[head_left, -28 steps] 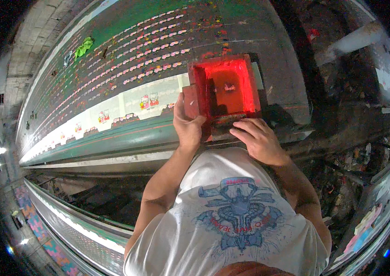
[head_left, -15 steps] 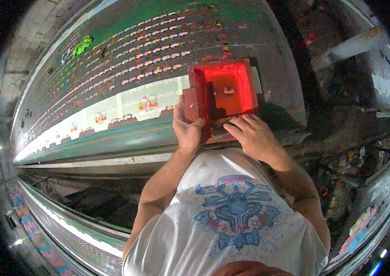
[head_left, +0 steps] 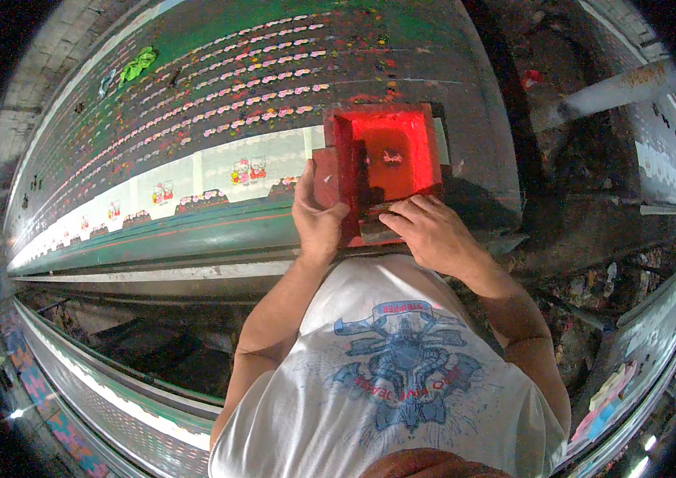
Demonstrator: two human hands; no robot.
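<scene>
A screen-printing frame (head_left: 436, 151), coated in red ink, lies on the long printing table (head_left: 465, 80) in front of me. A small pale motif shows in the red mesh (head_left: 392, 158) inside it. My left hand (head_left: 318, 223) grips the reddish block (head_left: 325, 177) on the frame's left side, with the thumb toward the near corner. At the near inner edge, the bent fingers of my right hand (head_left: 432, 231) close on a thin brown bar that looks like a squeegee (head_left: 374, 210). My right hand hides much of this bar.
Left of the frame runs a white strip (head_left: 202, 179) with printed cartoon figures. Rows of small pink prints (head_left: 266, 76) cover the table beyond. A bright green cloth (head_left: 139, 65) lies far left. Another long table (head_left: 123, 382) stands behind me on the left, and a pale pipe (head_left: 601, 95) is at right.
The view has shifted slightly, so the table and its prints sit a little farther left. Both hands keep nearly the same places at the frame.
</scene>
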